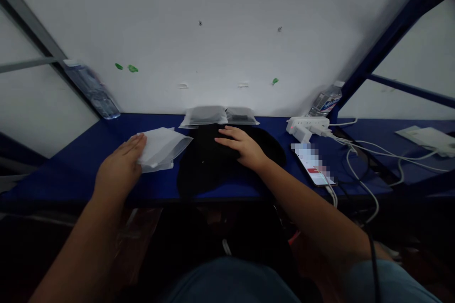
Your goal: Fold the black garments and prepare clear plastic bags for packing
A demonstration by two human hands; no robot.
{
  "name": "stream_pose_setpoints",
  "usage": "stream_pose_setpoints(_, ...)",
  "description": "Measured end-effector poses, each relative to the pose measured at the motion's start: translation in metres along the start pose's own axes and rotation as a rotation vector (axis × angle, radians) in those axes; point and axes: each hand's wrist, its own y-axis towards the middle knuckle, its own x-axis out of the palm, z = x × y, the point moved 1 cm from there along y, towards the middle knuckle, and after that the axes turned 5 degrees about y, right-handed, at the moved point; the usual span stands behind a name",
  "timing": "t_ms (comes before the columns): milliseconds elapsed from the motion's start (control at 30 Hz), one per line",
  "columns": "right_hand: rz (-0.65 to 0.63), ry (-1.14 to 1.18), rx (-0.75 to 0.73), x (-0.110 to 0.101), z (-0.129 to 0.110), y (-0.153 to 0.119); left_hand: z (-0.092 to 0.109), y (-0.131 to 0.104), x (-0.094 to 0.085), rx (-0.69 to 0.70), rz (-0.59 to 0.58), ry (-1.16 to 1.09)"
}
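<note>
On the blue desk (106, 144), my left hand (120, 166) rests at the left edge of some frosted plastic bags (159, 147), its fingers pressed together on them; whether it grips them is hard to see. A black cloth item (206, 165) lies in the middle of the desk. Spread over its upper part are the fingers of my right hand (245, 147), which grips nothing. Two filled frosted bags, a left one (205, 116) and a right one (241, 115), lie side by side behind the black cloth, against the wall.
A power strip (308, 125) with white plugs and cables sits at the right, and a phone (313, 164) lies in front of it. Plastic bottles stand at the back left (94, 90) and back right (326, 99). Blue metal posts (387, 38) frame the right side.
</note>
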Motion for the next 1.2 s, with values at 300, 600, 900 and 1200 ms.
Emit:
stream_pose_setpoints(300,-0.187,0.049,0.176,0.021,-0.009,-0.008,0.005,0.001,0.031,-0.080,-0.395,0.025)
stream_pose_setpoints(600,-0.144,0.022,0.212,0.038,-0.028,0.001,0.029,0.017,0.011,0.108,-0.259,-0.311)
stream_pose_setpoints(900,-0.174,-0.178,0.270,0.030,-0.040,0.000,0.071,0.029,0.034,0.230,-0.336,-0.187)
stream_pose_setpoints(1200,-0.209,-0.331,0.480,0.033,-0.056,0.004,0.072,0.027,0.033,0.066,-0.314,-0.120)
